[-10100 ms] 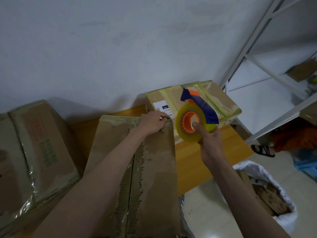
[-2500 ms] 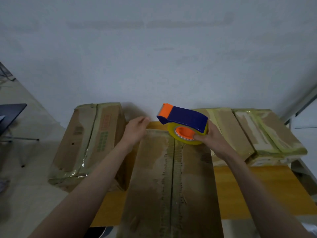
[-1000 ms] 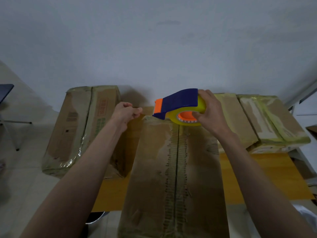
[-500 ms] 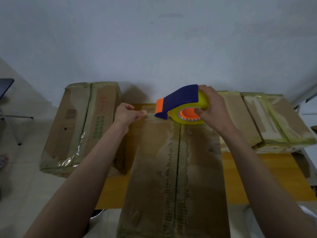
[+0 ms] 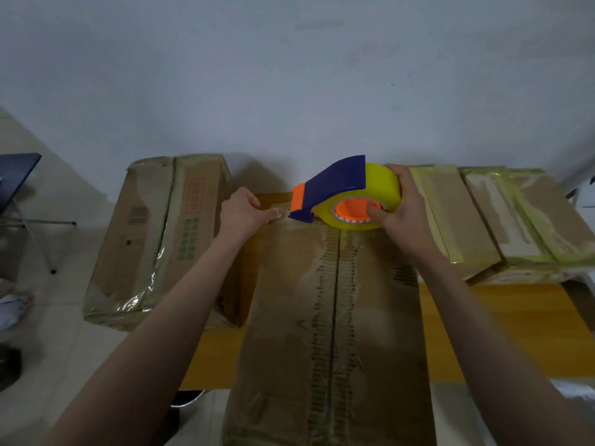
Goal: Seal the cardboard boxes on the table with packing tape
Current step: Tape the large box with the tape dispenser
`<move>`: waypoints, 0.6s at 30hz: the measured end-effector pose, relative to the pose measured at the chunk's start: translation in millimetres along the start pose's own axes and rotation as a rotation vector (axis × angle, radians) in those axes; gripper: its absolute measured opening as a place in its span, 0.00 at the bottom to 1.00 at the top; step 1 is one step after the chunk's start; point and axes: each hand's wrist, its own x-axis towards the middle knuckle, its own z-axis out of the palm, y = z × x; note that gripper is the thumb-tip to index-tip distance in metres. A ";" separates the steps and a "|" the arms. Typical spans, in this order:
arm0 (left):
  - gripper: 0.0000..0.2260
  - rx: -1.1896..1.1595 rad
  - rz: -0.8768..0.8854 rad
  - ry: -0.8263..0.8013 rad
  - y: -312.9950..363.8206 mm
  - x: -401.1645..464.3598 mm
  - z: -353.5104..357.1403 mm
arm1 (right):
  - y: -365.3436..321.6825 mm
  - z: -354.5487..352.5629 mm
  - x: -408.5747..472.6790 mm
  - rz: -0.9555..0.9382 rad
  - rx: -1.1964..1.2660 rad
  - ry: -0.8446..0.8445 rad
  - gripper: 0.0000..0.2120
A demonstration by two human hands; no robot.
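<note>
A long cardboard box (image 5: 331, 317) lies lengthwise in front of me on the wooden table (image 5: 502, 333), its centre seam showing old tape marks. My right hand (image 5: 399, 207) grips the tape dispenser (image 5: 347, 194), a yellow roll with an orange core and a blue-and-orange cutter, at the box's far end. My left hand (image 5: 244, 217) pinches the free end of the clear tape (image 5: 283, 218) just left of the cutter, at the far left corner of the box.
A taped box (image 5: 154, 239) stands to the left of the table. Two taped boxes (image 5: 450, 217) (image 5: 528, 220) lie at the right rear of the table. A dark stool (image 5: 19, 188) stands at the far left on the floor. The wall is close behind.
The dispenser has come down to the far end of the box and turned flatter. My left hand has closed on the tape end beside the cutter.
</note>
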 end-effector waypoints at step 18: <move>0.34 0.366 0.494 -0.033 -19.8 -73.3 52.6 | 14.0 0.3 -9.1 0.084 0.151 -0.041 0.29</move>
